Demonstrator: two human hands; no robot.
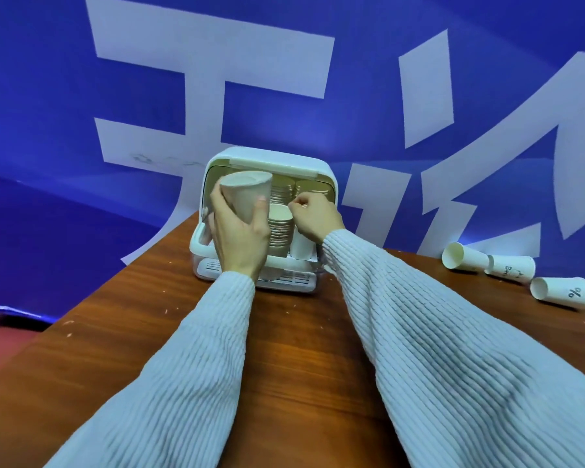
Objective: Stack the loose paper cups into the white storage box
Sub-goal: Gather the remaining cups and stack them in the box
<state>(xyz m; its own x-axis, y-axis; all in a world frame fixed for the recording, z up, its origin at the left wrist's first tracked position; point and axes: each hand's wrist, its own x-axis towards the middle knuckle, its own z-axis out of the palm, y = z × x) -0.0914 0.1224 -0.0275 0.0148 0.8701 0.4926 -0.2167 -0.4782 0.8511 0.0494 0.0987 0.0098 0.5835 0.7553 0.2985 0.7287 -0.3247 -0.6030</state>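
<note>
The white storage box (pixel 267 160) stands open at the far edge of the wooden table, its lid raised. Inside it a tall stack of paper cups (pixel 280 233) rises in the middle, with more stacks behind and a white cup (pixel 300 246) to its right. My left hand (pixel 240 231) grips a single paper cup (pixel 247 194) in front of the box, mouth tilted up towards me. My right hand (pixel 313 214) is curled, fingertips pinched at the rim of the stack's top cup. Three loose cups lie on their sides at the right: (pixel 465 256), (pixel 510 269), (pixel 563 292).
The brown wooden table (pixel 294 359) runs towards me, its left edge slanting down to the lower left. A blue banner (pixel 352 96) with large white characters hangs right behind the box and the cups.
</note>
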